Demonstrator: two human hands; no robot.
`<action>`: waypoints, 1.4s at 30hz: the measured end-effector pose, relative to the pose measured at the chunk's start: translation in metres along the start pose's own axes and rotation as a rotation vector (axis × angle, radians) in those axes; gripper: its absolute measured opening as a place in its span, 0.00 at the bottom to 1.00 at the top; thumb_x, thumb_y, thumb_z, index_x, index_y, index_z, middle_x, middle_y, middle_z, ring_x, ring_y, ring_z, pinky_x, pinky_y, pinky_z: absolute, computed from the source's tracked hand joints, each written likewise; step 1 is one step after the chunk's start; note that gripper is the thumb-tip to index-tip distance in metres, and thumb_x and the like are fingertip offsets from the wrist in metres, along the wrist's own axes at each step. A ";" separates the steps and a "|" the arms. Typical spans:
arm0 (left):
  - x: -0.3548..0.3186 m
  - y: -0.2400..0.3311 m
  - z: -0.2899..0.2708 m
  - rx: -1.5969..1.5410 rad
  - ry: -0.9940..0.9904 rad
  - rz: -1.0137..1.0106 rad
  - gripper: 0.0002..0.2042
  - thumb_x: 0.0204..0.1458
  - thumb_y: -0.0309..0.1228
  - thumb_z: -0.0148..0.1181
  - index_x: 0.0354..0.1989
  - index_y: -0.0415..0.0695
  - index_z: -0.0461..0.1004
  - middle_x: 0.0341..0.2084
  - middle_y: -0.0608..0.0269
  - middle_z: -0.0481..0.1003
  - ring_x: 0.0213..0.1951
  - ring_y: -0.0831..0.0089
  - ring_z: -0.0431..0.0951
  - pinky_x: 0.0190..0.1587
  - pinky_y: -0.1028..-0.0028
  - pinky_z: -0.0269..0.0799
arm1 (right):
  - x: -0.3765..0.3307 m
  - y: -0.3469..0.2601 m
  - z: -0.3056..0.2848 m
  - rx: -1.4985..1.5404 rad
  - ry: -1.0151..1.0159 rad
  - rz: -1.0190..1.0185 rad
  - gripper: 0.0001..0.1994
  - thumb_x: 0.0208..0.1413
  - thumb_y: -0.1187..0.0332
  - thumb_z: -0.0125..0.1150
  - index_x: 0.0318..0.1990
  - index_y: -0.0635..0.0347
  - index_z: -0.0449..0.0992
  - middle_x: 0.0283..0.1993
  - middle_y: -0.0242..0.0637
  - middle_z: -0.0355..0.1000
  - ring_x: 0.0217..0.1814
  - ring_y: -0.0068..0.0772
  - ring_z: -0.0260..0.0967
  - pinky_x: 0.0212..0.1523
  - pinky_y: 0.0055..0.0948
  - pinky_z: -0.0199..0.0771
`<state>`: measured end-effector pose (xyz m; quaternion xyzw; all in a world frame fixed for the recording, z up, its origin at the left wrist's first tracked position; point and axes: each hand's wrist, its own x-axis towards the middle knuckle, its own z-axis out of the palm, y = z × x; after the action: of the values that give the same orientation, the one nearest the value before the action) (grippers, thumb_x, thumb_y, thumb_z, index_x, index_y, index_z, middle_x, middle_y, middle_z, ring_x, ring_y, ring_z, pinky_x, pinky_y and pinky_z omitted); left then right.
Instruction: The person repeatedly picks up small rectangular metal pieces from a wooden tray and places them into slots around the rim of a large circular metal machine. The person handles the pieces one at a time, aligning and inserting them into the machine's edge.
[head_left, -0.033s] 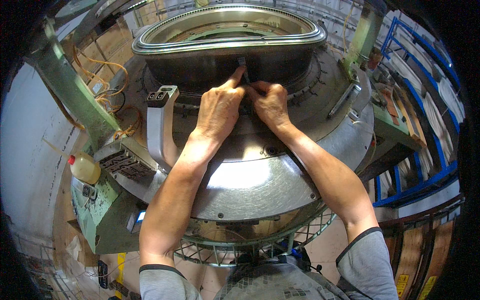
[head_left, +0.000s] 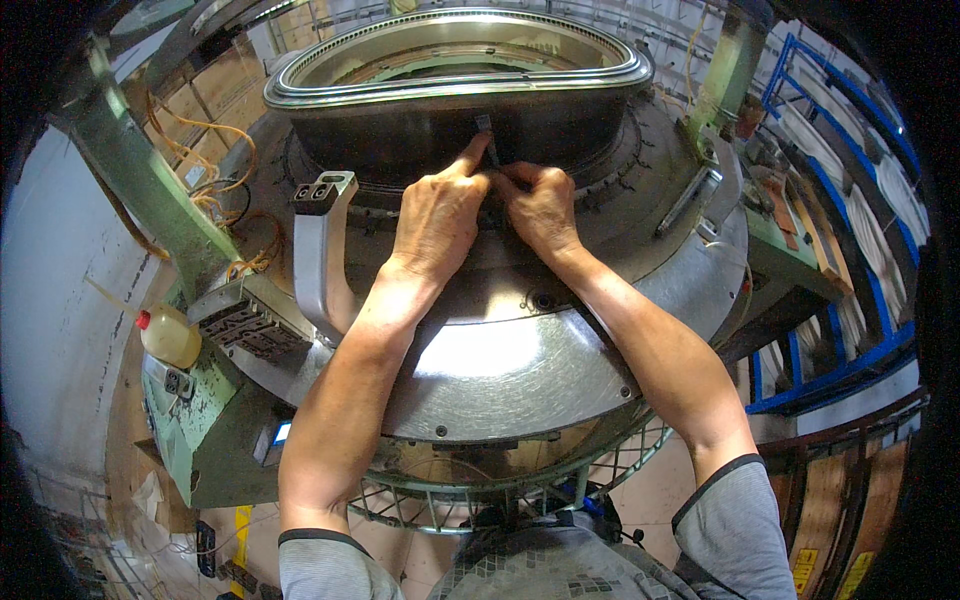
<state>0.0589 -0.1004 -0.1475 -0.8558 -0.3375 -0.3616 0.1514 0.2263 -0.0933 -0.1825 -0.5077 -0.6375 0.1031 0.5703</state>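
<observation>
My left hand (head_left: 437, 222) reaches to the dark curved wall (head_left: 385, 135) of a cylinder on a large round machine. Its index finger points forward, pressing on a thin metal strip (head_left: 484, 123), while the other fingers curl in. My right hand (head_left: 540, 207) is closed just beside it, thumb and index finger pinched at the strip's lower end. Both hands nearly touch each other. The strip stands almost upright against the wall; fingers hide part of it, and its exact kind is too small to tell. A shiny oval-looking metal rim (head_left: 460, 95) tops the cylinder.
A grey metal bracket (head_left: 322, 250) rises left of my left forearm. Polished metal plate (head_left: 530, 375) lies under my arms. Green posts (head_left: 165, 200) flank the machine, with orange cables (head_left: 215, 135) at left. A red-capped bottle (head_left: 170, 336) stands far left; a blue rack (head_left: 850, 120) is at right.
</observation>
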 end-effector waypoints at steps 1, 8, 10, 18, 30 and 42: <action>0.000 0.000 0.000 -0.003 0.010 0.004 0.08 0.46 0.16 0.58 0.33 0.37 0.82 0.64 0.50 0.73 0.39 0.50 0.86 0.42 0.60 0.86 | 0.000 0.000 0.000 -0.003 0.004 -0.006 0.11 0.58 0.63 0.69 0.38 0.64 0.86 0.37 0.55 0.81 0.38 0.49 0.84 0.39 0.40 0.80; 0.001 0.002 -0.002 -0.064 -0.010 -0.032 0.12 0.34 0.11 0.60 0.29 0.35 0.77 0.63 0.48 0.73 0.42 0.45 0.83 0.45 0.57 0.84 | 0.000 -0.003 -0.001 0.025 -0.005 0.018 0.10 0.58 0.66 0.68 0.38 0.64 0.86 0.37 0.55 0.81 0.38 0.52 0.84 0.40 0.42 0.80; 0.002 0.002 -0.004 -0.065 -0.022 -0.020 0.11 0.37 0.12 0.59 0.31 0.36 0.79 0.60 0.48 0.75 0.41 0.44 0.84 0.44 0.56 0.84 | 0.000 -0.003 0.000 -0.050 -0.002 -0.002 0.09 0.57 0.67 0.67 0.38 0.64 0.86 0.37 0.56 0.81 0.38 0.52 0.83 0.41 0.42 0.80; 0.005 -0.016 -0.016 0.098 -0.159 -0.010 0.25 0.50 0.20 0.58 0.59 0.46 0.79 0.41 0.48 0.83 0.34 0.51 0.86 0.38 0.59 0.84 | 0.004 -0.002 0.014 0.058 -0.028 0.205 0.11 0.52 0.64 0.71 0.37 0.62 0.88 0.33 0.50 0.83 0.33 0.42 0.83 0.40 0.40 0.80; 0.005 -0.024 -0.015 0.023 -0.250 -0.051 0.24 0.45 0.18 0.59 0.52 0.50 0.83 0.34 0.46 0.82 0.38 0.47 0.84 0.42 0.54 0.82 | -0.019 -0.002 0.010 -0.053 -0.112 0.175 0.09 0.41 0.73 0.60 0.23 0.75 0.79 0.26 0.64 0.77 0.29 0.58 0.80 0.38 0.48 0.80; 0.010 -0.022 -0.022 0.024 -0.280 -0.030 0.13 0.45 0.18 0.60 0.38 0.45 0.85 0.37 0.48 0.83 0.41 0.48 0.84 0.44 0.55 0.82 | -0.021 -0.006 0.000 -0.066 -0.055 0.100 0.08 0.40 0.75 0.55 0.18 0.74 0.74 0.18 0.59 0.71 0.21 0.43 0.73 0.31 0.47 0.78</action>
<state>0.0376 -0.0911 -0.1244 -0.8909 -0.3723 -0.2368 0.1077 0.2193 -0.1122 -0.1910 -0.5546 -0.6297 0.1243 0.5296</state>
